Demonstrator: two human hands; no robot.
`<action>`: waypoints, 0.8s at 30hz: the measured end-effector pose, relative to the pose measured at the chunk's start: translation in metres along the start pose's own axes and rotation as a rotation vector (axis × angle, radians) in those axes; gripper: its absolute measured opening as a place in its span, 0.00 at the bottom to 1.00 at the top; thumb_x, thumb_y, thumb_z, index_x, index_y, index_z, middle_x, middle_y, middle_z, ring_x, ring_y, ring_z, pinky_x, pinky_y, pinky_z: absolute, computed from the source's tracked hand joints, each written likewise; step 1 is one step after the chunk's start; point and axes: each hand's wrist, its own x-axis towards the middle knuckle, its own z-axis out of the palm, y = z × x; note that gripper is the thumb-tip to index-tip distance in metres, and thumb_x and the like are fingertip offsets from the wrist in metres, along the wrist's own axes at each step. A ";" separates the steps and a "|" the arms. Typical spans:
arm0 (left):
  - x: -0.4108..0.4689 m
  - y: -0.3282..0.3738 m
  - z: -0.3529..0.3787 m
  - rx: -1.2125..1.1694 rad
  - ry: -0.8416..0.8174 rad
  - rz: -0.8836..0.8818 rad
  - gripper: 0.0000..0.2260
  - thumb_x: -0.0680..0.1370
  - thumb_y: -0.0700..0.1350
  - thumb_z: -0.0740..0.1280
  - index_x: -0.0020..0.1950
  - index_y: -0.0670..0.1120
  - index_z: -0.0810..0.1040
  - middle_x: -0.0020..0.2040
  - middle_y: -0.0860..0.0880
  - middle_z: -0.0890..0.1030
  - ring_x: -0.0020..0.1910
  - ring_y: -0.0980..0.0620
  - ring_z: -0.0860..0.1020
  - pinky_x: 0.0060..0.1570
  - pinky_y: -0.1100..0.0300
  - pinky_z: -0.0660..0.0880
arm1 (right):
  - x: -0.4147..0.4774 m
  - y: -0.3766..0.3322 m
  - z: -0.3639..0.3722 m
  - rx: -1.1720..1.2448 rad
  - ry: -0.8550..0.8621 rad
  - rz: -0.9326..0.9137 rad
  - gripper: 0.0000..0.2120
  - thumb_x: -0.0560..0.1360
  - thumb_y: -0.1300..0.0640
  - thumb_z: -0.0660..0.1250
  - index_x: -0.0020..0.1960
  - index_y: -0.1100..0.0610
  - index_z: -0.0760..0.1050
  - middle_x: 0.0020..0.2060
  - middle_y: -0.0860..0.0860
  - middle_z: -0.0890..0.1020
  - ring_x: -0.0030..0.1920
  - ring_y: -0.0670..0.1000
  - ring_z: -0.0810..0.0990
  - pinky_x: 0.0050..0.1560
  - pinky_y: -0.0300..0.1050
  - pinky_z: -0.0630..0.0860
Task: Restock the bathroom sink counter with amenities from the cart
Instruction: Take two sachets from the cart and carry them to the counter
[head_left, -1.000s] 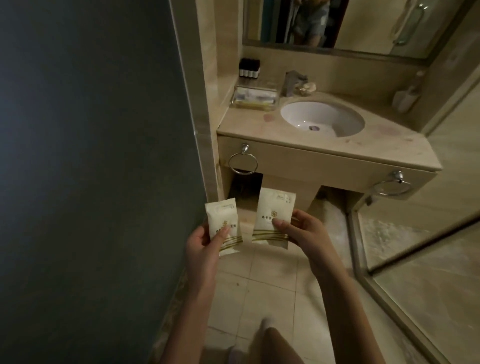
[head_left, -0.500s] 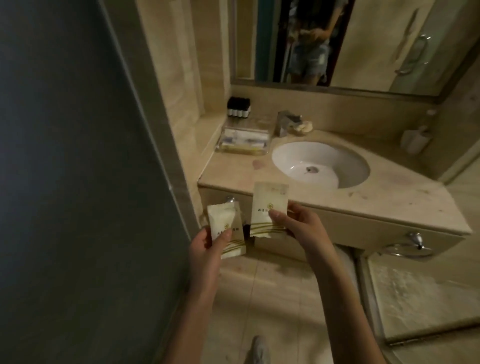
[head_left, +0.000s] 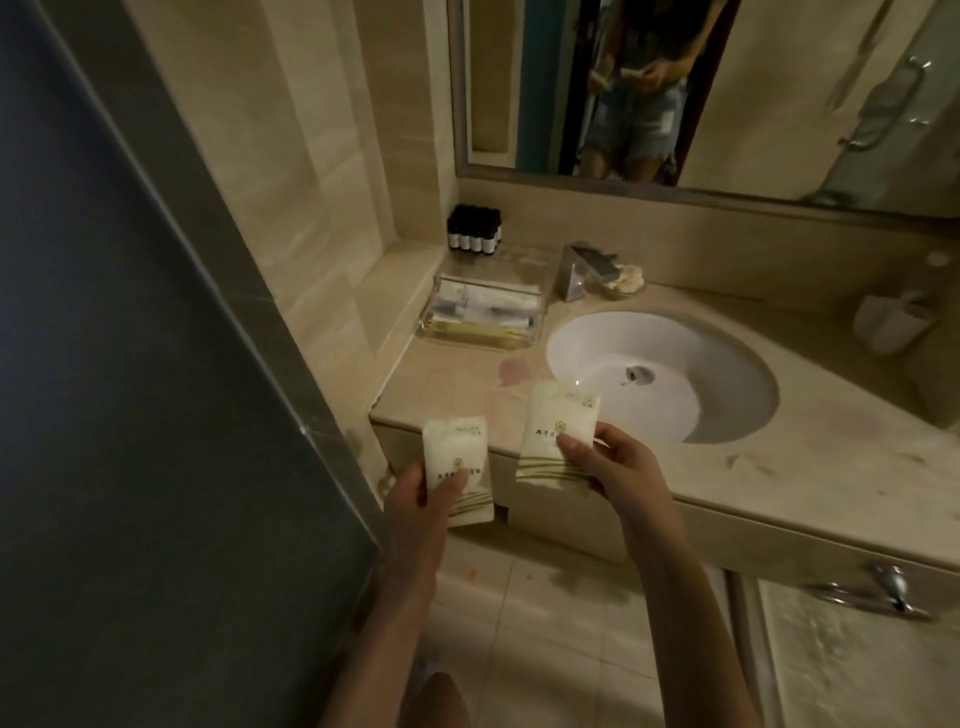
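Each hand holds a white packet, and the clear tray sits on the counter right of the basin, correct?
Wrong side: the head view shows the clear tray on the counter left of the basin. The rest is right.

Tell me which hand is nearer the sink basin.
Right. The right hand is just in front of the near rim of the sink basin; the left hand is farther left, by the front corner of the counter.

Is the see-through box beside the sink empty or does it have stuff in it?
Not empty. Through the clear box walls, white and yellow packets show lying inside; how full, cannot tell.
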 end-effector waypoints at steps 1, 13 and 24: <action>0.012 0.000 0.002 0.004 0.000 0.005 0.08 0.75 0.45 0.70 0.53 0.49 0.78 0.47 0.50 0.83 0.43 0.57 0.82 0.36 0.64 0.78 | 0.013 0.000 0.004 -0.011 0.005 0.008 0.12 0.74 0.57 0.70 0.57 0.56 0.77 0.47 0.51 0.85 0.42 0.46 0.85 0.37 0.34 0.78; 0.215 0.050 -0.009 -0.045 -0.083 -0.026 0.10 0.76 0.42 0.69 0.57 0.46 0.78 0.46 0.48 0.84 0.44 0.51 0.83 0.39 0.59 0.80 | 0.193 -0.044 0.100 -0.011 0.021 0.002 0.08 0.75 0.61 0.69 0.54 0.59 0.77 0.43 0.53 0.86 0.41 0.51 0.85 0.37 0.38 0.80; 0.309 0.038 0.002 0.064 -0.175 -0.175 0.08 0.76 0.44 0.69 0.55 0.48 0.78 0.45 0.49 0.84 0.44 0.51 0.83 0.44 0.53 0.80 | 0.282 -0.029 0.123 0.025 0.159 0.140 0.09 0.73 0.62 0.71 0.53 0.62 0.77 0.43 0.54 0.85 0.39 0.48 0.85 0.34 0.35 0.78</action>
